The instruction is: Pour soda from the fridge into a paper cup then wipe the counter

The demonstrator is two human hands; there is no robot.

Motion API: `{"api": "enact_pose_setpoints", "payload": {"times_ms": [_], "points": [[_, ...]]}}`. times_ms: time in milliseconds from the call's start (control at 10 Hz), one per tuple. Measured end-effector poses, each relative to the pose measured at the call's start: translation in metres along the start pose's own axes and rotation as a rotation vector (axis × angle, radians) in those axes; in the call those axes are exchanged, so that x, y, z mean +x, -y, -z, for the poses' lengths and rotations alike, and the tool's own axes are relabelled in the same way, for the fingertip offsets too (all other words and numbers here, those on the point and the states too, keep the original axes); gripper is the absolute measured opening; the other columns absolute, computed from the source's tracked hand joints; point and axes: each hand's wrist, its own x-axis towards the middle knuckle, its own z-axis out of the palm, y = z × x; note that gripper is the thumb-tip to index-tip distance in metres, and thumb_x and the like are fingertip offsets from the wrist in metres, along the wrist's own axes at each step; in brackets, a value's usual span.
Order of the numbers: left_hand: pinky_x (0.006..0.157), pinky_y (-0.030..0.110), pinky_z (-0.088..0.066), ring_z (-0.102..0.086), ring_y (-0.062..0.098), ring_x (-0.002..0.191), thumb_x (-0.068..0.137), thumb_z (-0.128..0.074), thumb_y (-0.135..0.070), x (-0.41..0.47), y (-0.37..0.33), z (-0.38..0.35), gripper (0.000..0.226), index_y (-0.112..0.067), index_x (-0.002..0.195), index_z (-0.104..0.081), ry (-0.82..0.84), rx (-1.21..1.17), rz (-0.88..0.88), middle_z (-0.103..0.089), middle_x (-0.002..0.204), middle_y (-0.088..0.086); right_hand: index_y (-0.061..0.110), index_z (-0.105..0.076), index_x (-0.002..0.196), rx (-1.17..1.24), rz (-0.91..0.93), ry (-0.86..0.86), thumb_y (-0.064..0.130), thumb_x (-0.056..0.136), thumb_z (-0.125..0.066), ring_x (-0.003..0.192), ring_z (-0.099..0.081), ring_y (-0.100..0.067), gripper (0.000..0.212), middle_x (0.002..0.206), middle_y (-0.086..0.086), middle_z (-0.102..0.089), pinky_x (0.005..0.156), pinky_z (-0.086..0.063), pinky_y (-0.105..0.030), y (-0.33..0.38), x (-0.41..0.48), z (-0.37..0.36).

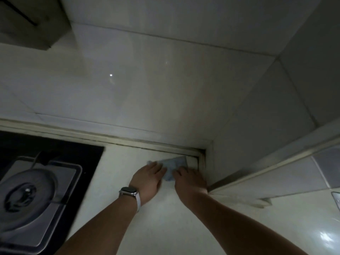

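Observation:
A light blue cloth (174, 163) lies flat on the pale counter (128, 166), tucked into the back corner where the tiled walls meet. My left hand (148, 178), with a watch on its wrist, presses on the cloth's left part. My right hand (189, 179) presses on its right part, close to the side wall. Both hands lie palm down with fingers on the cloth. No soda and no paper cup are in view.
A black gas hob (55, 153) with a silver burner plate (27, 196) fills the counter's left side. Glossy tiled walls (165, 89) rise behind and to the right. A ledge (276, 173) runs along the right wall. A range hood (27, 21) hangs at top left.

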Motion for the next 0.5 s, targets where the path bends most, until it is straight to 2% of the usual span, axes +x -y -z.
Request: {"api": "enact_pose_setpoints", "payload": {"times_ms": [100,200,300,400,500], "points": [[0.099,0.039,-0.046,-0.057,0.032,0.124,0.087,-0.056,-0.02,-0.016,-0.001,-0.015,0.046,-0.009,0.132,-0.06,0.028,-0.064,0.087,-0.06,0.135,0.013,0.021,-0.02,0.153,0.044,-0.054,0.031,0.022,0.1,-0.039,0.141,-0.026,-0.028,0.056,0.157,-0.004,-0.025,0.113,-0.023,-0.04,0.004,-0.006,-0.009],[0.109,0.044,-0.036,-0.039,0.031,0.14,0.094,-0.033,-0.041,-0.012,-0.006,-0.002,0.059,-0.013,0.145,-0.043,0.183,-0.074,0.126,-0.042,0.151,0.011,0.02,-0.013,0.155,0.07,-0.074,0.087,0.023,0.101,-0.037,0.145,-0.017,-0.028,0.059,0.161,-0.004,-0.014,0.116,-0.021,-0.041,0.008,-0.008,-0.003],[0.117,0.048,-0.02,-0.019,0.028,0.149,0.098,-0.032,-0.044,-0.007,-0.011,0.014,0.062,-0.02,0.154,-0.022,0.351,0.011,0.152,-0.02,0.162,0.005,0.021,-0.021,0.153,0.091,-0.084,0.102,0.022,0.099,-0.04,0.14,-0.028,-0.028,0.057,0.157,-0.005,-0.024,0.11,-0.032,-0.042,0.009,-0.01,0.01],[0.11,0.048,-0.032,-0.034,0.031,0.142,0.095,-0.042,-0.038,-0.007,-0.018,0.035,0.061,-0.023,0.152,-0.025,0.371,0.067,0.145,-0.032,0.157,0.007,0.022,-0.035,0.145,0.182,-0.113,0.142,0.021,0.097,-0.043,0.125,-0.045,-0.026,0.049,0.147,-0.004,-0.036,0.099,-0.044,-0.041,0.008,-0.022,0.028],[0.085,0.038,-0.049,-0.059,0.028,0.113,0.09,-0.044,-0.03,-0.022,-0.031,0.062,0.045,-0.023,0.135,-0.047,0.289,0.056,0.105,-0.059,0.13,0.006,0.023,-0.042,0.139,0.279,-0.113,0.104,0.021,0.095,-0.041,0.121,-0.052,-0.025,0.044,0.144,-0.003,-0.043,0.094,-0.048,-0.038,0.009,-0.048,0.044]]}}
